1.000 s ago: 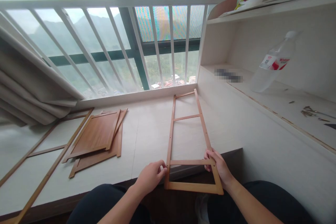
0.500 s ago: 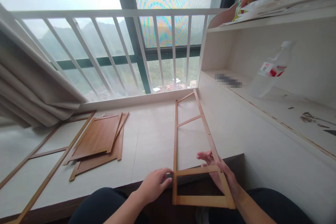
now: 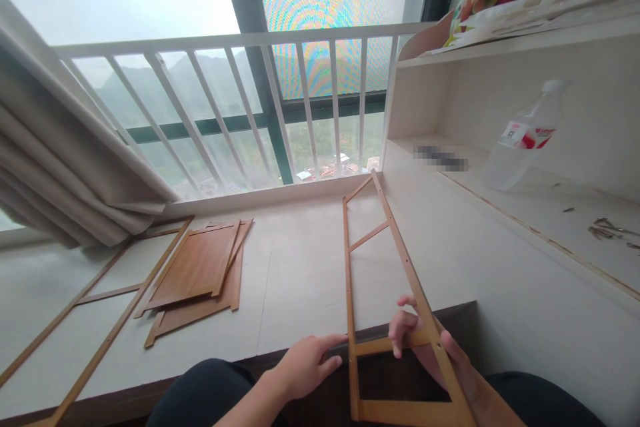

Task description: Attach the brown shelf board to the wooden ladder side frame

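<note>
A long wooden ladder-like frame (image 3: 397, 233) with several crossbars lies tilted, its far end on the white ledge by the window and its near end over my lap. My right hand (image 3: 459, 368) is wrapped round its right rail near a lower crossbar; the thumb is outside and the curled fingers show inside the frame. My left hand (image 3: 307, 363) is at the left rail, its index finger stretched out to touch it and the thumb held apart, gripping nothing.
Wooden panels (image 3: 195, 263) lie stacked on the ledge at left, with a second wooden frame (image 3: 113, 293) beside them under the curtain (image 3: 75, 167). At right, a shelf holds a plastic bottle (image 3: 525, 140) and small metal pieces (image 3: 605, 228). White railing (image 3: 335, 113) fronts the window.
The frame's near end has shifted right and closer to me. My right fingers have curled inward round the rail. My left index finger has straightened against the left rail. The view has turned slightly.
</note>
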The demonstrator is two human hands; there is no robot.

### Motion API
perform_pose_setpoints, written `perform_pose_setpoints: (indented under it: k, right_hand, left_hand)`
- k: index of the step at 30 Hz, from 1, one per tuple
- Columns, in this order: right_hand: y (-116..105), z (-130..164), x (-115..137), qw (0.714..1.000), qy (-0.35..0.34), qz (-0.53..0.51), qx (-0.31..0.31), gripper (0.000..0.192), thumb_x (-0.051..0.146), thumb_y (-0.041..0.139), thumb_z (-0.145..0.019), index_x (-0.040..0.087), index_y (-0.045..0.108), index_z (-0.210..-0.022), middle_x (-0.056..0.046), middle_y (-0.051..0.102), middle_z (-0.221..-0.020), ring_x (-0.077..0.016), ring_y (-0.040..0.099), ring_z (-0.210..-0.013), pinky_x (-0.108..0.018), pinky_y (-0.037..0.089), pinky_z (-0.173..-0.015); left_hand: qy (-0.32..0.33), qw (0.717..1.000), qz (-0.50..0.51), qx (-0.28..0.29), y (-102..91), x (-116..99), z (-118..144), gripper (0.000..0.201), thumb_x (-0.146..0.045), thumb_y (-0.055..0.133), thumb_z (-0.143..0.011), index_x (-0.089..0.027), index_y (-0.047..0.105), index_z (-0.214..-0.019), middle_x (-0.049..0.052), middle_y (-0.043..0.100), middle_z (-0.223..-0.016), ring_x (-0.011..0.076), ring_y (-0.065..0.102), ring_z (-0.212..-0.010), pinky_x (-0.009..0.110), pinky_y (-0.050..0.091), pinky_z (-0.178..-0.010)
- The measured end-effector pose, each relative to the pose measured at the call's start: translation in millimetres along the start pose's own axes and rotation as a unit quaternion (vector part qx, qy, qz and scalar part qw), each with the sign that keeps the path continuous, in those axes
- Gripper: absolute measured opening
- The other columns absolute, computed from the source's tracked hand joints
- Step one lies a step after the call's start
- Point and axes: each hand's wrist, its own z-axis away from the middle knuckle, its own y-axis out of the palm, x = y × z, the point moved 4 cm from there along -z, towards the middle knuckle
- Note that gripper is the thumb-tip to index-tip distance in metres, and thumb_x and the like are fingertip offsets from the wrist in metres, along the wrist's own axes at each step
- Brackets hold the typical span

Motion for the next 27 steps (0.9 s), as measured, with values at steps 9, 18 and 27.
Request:
perform_pose_setpoints:
  k: [9, 18, 27]
  right_hand:
    - [8.7, 7.4, -1.4, 0.989, 0.001, 0.001, 0.145, 0.065, 0.074, 0.050, -0.089, 0.021, 0.056, -0.126, -0.015, 0.070, -0.101, -0.0300, 0.062, -0.097, -0.046, 0.041, -0.095]
    - [-8.5, 3.2, -22.1, 0.995, 0.001, -0.005, 0.102, 0.054, 0.066, 0.047, -0.092, 0.018, 0.067, -0.107, -0.013, 0.068, -0.088, -0.0295, 0.062, -0.095, -0.044, 0.043, -0.093]
    - [-67.2, -25.1, -96.2, 0.986, 0.020, -0.033, 0.165, 0.059, 0.079, 0.064, -0.074, 0.021, 0.072, -0.084, -0.011, 0.069, -0.061, -0.0271, 0.062, -0.064, -0.043, 0.046, -0.075]
  left_hand:
    - [-0.013, 0.996, -0.081, 0.018, 7.6, 3.2, -2.0, 0.053, -0.047, 0.050, -0.093, -0.035, 0.055, -0.144, 0.008, 0.075, -0.126, 0.0356, 0.070, -0.116, 0.048, 0.055, -0.098]
    - [0.002, 0.994, -0.110, -0.023, -4.3, 1.1, 0.1, 0.034, -0.045, 0.053, -0.092, -0.030, 0.074, -0.114, 0.005, 0.080, -0.101, 0.0257, 0.074, -0.093, 0.032, 0.052, -0.080]
    - [-0.213, 0.916, -0.125, -0.315, -145.2, 98.7, 40.2, 0.046, -0.043, 0.035, -0.101, -0.019, 0.074, -0.096, 0.008, 0.073, -0.095, 0.0184, 0.064, -0.091, 0.030, 0.045, -0.082]
